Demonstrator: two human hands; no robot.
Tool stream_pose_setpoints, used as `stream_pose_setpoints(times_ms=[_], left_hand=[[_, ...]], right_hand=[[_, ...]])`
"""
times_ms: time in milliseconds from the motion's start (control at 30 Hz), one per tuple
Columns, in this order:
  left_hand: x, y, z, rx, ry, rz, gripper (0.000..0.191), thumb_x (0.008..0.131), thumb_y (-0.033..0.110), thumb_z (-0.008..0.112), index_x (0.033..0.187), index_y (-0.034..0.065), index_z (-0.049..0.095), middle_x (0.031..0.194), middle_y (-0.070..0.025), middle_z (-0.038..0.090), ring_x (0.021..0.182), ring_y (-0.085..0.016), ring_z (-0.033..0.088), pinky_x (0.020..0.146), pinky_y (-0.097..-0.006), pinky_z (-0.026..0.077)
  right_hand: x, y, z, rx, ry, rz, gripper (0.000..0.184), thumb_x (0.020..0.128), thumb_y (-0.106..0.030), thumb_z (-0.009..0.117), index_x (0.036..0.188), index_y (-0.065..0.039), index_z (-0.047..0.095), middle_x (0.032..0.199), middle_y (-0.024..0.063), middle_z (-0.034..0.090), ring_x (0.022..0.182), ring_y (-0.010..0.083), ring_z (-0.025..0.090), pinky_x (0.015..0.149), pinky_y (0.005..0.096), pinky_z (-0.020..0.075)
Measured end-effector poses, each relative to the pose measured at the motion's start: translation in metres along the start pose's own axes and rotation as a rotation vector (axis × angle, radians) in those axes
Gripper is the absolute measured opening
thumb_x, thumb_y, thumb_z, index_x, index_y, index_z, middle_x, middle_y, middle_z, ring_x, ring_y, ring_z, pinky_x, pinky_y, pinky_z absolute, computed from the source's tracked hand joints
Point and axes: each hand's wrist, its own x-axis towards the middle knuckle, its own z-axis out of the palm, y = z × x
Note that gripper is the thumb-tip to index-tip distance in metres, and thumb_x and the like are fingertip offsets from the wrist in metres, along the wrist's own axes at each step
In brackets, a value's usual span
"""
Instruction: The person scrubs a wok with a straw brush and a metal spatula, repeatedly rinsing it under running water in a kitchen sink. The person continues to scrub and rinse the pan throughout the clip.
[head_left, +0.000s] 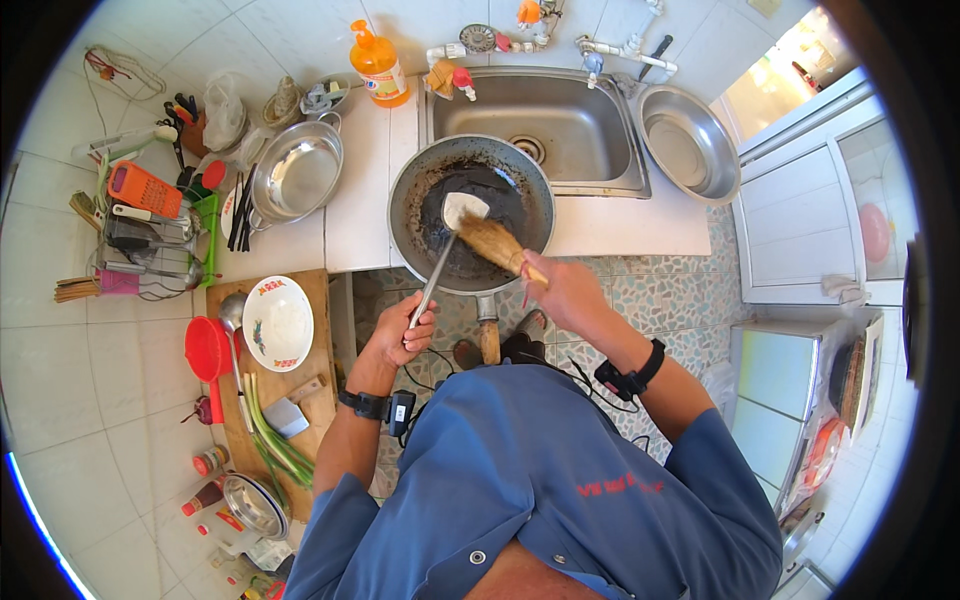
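A dark wok (472, 270) with a wooden handle sits at the sink's front edge, its handle pointing back at me. Dark residue or wet film coats its inside. My left hand (405, 330) grips the metal shaft of a spatula (465, 208), whose pale blade is over the wok's middle. In my right hand (566, 292) is a straw brush (491, 241), its bristles against or just over the spatula blade; whether they touch is hard to tell. Behind the wok lies the stainless steel sink (592, 139), its drain partly showing past the rim.
White pipes with taps (463, 82) run above the sink. A steel basin (686, 146) stands right, a steel pot (298, 172) left. An orange soap bottle (380, 67) is by the wall. The wooden board (217, 300) holds a white bowl (277, 322), a cleaver (287, 416) and scallions (274, 431).
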Motion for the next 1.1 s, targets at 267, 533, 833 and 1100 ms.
stream_pose_setpoints(times_ms=[267,533,833,1100], left_hand=[[-0.004,-0.001,0.002,0.060,0.021,-0.005,0.034,0.113,0.037,0.048,0.108,0.0034,0.056,0.075,-0.0028,0.052,0.044,-0.007,0.039,0.035,-0.0251,0.032],[-0.021,-0.018,0.022,0.367,0.242,0.152,0.035,0.111,0.037,0.051,0.113,0.0021,0.055,0.071,-0.0031,0.055,0.045,-0.008,0.039,0.037,-0.0272,0.032],[-0.022,-0.031,0.017,0.383,0.220,0.151,0.034,0.111,0.035,0.051,0.114,0.0014,0.056,0.069,-0.0020,0.054,0.046,-0.009,0.041,0.038,-0.0283,0.032],[-0.022,-0.039,0.025,0.355,0.234,0.136,0.033,0.110,0.036,0.050,0.107,0.0043,0.055,0.069,-0.0019,0.054,0.046,-0.011,0.043,0.040,-0.0296,0.033]], right_hand=[[0.025,-0.004,0.011,-0.107,-0.017,0.043,0.053,0.095,-0.037,0.066,0.144,-0.018,0.063,0.096,0.0241,0.075,0.089,0.0425,0.073,0.080,0.0518,0.0571],[0.017,-0.010,0.022,-0.218,0.118,-0.044,0.050,0.097,-0.035,0.065,0.143,-0.019,0.061,0.083,0.0209,0.071,0.082,0.0428,0.071,0.077,0.0534,0.0561],[0.010,-0.015,0.016,-0.251,0.088,0.019,0.051,0.097,-0.036,0.065,0.144,-0.018,0.060,0.087,0.0217,0.070,0.082,0.0423,0.071,0.075,0.0532,0.0565],[0.015,-0.023,0.024,-0.325,0.073,-0.099,0.050,0.097,-0.033,0.065,0.144,-0.017,0.060,0.088,0.0219,0.071,0.083,0.0423,0.072,0.075,0.0522,0.0577]])
